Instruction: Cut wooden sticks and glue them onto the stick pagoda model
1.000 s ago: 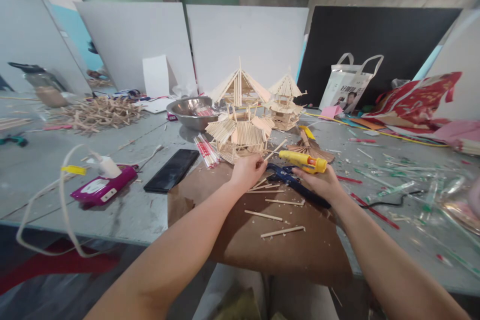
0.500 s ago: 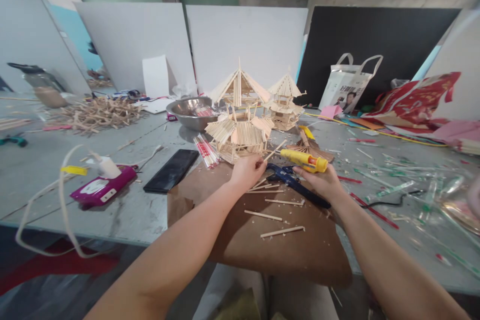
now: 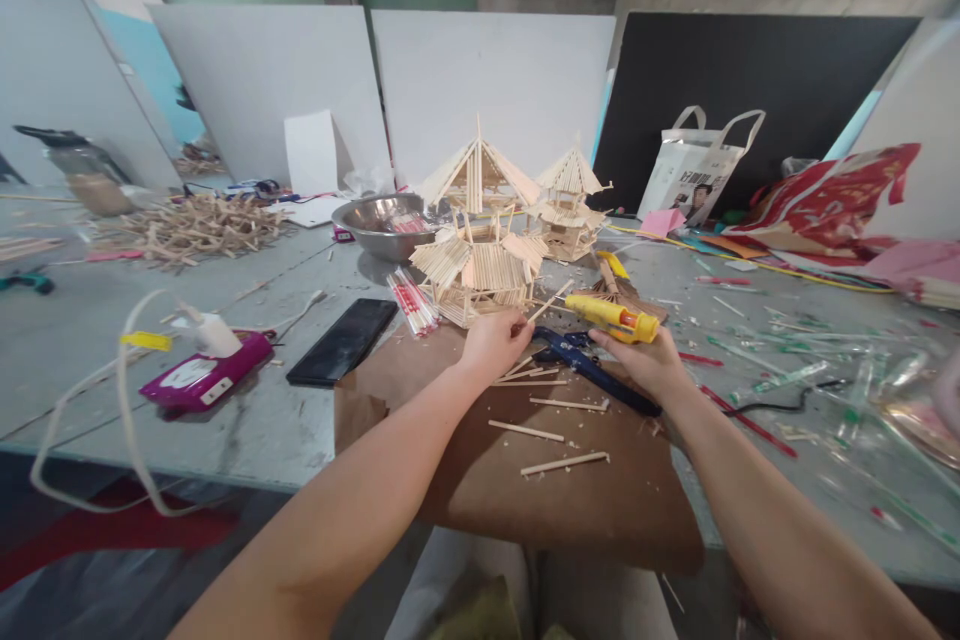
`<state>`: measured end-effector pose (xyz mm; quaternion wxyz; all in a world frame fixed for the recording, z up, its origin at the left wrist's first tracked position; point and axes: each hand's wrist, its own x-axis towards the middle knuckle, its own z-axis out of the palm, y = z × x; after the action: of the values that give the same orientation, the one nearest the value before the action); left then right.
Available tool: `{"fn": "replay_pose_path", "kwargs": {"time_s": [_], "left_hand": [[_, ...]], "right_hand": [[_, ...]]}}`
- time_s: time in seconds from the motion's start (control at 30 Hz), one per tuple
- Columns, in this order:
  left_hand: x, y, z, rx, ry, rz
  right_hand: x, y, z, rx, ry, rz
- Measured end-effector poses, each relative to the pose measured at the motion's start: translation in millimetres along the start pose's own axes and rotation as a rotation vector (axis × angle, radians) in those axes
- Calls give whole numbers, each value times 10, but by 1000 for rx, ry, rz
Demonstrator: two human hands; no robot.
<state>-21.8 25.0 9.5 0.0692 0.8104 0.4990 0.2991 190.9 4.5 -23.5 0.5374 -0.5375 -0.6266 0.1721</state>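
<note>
My left hand (image 3: 495,344) is closed in a pinch on a thin wooden stick (image 3: 550,301) that points toward the near stick-built house model (image 3: 478,265). My right hand (image 3: 646,361) is wrapped round a yellow glue gun (image 3: 613,317), whose nozzle is turned left toward the stick's end. Both hands hover over a brown board (image 3: 525,465) strewn with short cut sticks (image 3: 565,463). Blue pliers (image 3: 581,363) lie on the board between the hands. A second, smaller stick pavilion (image 3: 570,203) stands behind the near model.
A black phone (image 3: 343,340) and red-white stick packets (image 3: 412,301) lie left of the board. A steel bowl (image 3: 379,225), a heap of wood offcuts (image 3: 199,225), a magenta device (image 3: 206,372) with a white cable, a white tote bag (image 3: 697,170) and plastic wrappers (image 3: 810,360) crowd the table.
The glue gun has shifted slightly up and to the right in my right hand. My left hand keeps its pinch on the stick in the same place.
</note>
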Motion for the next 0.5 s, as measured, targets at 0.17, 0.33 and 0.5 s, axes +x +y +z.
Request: {"fn": "replay_pose_path", "kwargs": {"time_s": [0.17,0.33,0.5], "left_hand": [[2,-5,10,3,7,10],[1,-12,13,-3,12,10],[0,-6,3,5,4,15]], "right_hand": [[8,-14,-20,-31,14,19],[11,-31,-27,-25,31,40],[19,-13,-24,4,56,37]]}}
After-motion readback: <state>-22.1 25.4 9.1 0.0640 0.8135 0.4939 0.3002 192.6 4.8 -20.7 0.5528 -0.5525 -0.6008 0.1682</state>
